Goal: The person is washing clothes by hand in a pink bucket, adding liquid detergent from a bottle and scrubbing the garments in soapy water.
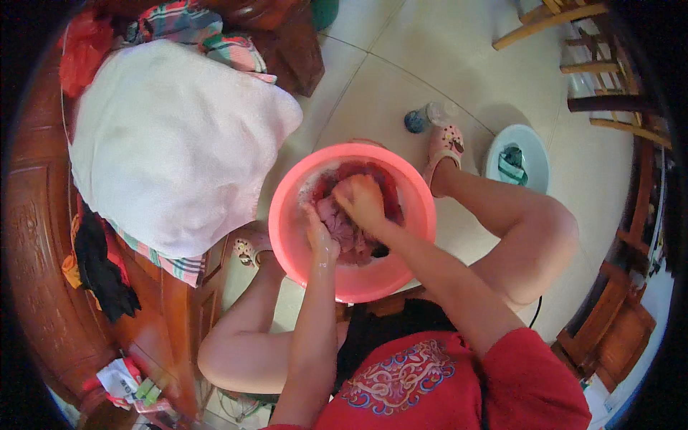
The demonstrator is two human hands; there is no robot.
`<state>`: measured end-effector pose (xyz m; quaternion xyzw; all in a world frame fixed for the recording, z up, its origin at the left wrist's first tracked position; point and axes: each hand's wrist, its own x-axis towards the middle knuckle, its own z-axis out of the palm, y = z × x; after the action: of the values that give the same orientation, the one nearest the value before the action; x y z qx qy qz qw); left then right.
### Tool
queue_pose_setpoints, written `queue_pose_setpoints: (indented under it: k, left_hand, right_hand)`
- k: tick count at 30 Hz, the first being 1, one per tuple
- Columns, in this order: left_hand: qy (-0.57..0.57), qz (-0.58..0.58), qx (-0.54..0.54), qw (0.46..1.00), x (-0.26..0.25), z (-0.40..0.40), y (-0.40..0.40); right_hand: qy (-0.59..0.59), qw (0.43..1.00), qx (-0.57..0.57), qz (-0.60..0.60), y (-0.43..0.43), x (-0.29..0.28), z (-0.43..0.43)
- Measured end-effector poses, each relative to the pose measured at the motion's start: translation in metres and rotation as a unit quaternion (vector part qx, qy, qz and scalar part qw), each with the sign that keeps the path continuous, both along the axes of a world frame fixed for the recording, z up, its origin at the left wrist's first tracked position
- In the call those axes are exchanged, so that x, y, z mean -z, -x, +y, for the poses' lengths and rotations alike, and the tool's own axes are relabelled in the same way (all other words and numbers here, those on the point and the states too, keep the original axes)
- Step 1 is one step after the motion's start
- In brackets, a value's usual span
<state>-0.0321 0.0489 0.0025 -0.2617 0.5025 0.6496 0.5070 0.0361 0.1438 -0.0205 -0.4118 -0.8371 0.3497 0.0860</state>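
Note:
Wet pinkish cloth (341,228) lies in a pink plastic basin (352,293) between the person's legs, with darker red fabric (386,180) and some suds about it. My left hand (321,231) is inside the basin at the cloth's left edge, thumb side up, touching the cloth; how firmly its fingers grip is hidden. My right hand (361,201), slightly blurred, is closed on the upper part of the cloth, near the basin's middle. A small black piece (380,251) shows at the cloth's lower right.
A white cloth (177,140) covers carved wooden furniture (43,258) at left, over plaid fabric (177,266). A pale blue basin (540,161) holding a green-and-white item stands right. A transparent container (442,113) is near the right clog (446,141). Wooden chairs (548,24) stand upper right.

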Motion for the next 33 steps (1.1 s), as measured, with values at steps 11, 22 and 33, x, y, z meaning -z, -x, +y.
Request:
queue_pose_setpoints:
  k: [11, 22, 33]
  left_hand:
    - [0.001, 0.060, 0.058, 0.996, 0.018, -0.006, 0.002]
    - [-0.077, -0.010, -0.007, 0.997, -0.027, -0.045, -0.032]
    - [-0.011, 0.350, 0.228, 0.909, 0.000, -0.023, 0.013]
  right_hand:
    - [0.134, 0.942, -0.176, -0.251, 0.021, -0.004, -0.010]
    - [0.041, 0.972, -0.171, 0.158, -0.020, -0.079, -0.093]
    - [-0.108, 0.988, -0.108, 0.023, -0.016, -0.048, 0.026]
